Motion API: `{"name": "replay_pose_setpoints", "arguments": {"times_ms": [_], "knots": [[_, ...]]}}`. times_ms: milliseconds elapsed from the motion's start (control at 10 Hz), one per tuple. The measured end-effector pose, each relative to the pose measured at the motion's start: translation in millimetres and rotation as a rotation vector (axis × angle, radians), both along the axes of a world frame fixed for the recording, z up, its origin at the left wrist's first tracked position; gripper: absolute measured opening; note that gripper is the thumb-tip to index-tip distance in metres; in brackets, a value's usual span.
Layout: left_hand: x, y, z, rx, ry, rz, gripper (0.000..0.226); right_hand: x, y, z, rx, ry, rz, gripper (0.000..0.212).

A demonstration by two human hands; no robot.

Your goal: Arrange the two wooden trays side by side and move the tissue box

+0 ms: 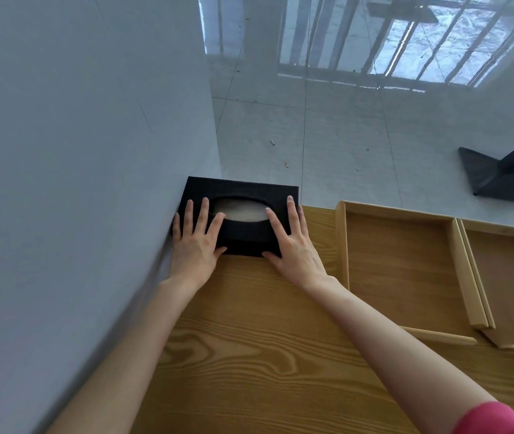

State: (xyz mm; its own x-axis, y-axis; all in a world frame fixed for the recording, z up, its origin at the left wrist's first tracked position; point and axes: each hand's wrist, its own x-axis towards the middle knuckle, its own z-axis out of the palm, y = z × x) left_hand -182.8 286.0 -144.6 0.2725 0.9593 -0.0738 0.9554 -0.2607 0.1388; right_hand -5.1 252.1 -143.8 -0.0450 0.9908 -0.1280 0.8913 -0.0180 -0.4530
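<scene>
Wood-grain table (249,355) abuts grey wall (77,151), tiled floor (343,136).

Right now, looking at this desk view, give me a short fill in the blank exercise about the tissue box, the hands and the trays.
1. Both hands lie flat on the ____ tissue box.
2. The tissue box sits in the table's far corner, against the ____ on its left.
3. The two wooden trays lie ____ of the box.
4. The left hand and right hand flank the box's ____ opening.

Missing words: black; wall; right; oval
</scene>
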Motion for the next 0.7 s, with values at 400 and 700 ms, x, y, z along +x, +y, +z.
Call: {"name": "replay_pose_setpoints", "arguments": {"times_ms": [400,700], "knots": [[9,-14,32,-0.204,-0.022,0.081,0.076,0,-15,21,-0.095,-0.207,0.021,0.081],[23,-47,89,-0.149,-0.030,0.038,0.070,23,-49,81,-0.089,-0.203,0.003,0.074]]}}
